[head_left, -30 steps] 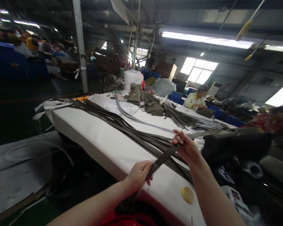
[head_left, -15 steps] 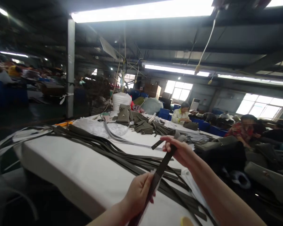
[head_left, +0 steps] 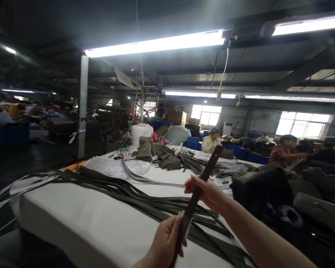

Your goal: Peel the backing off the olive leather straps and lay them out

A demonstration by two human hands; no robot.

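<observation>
A dark olive strap [head_left: 195, 197] with small holes near its upper end slants up over the table between both hands. My left hand [head_left: 167, 238] is closed round its lower part, with a bit of white material showing beside the fingers. Higher up, my right hand [head_left: 208, 191] is closed on the strap, thumb and fingers against it, and the strap's free end sticks up past them. Beneath the hands lies a long bundle of similar dark straps [head_left: 123, 182], spread across the white tabletop [head_left: 86, 212].
Olive bags [head_left: 170, 162] and clear plastic wrap [head_left: 100, 167] lie farther back on the table. A metal post [head_left: 83, 104] rises at the left. More bags [head_left: 315, 206] are heaped at the right. Two co-workers [head_left: 212, 140] sit across the room, others behind.
The strap's upper end, folded over at my right hand before, now stands straight up. My right hand has slid a little down along it. The view has tilted upward.
</observation>
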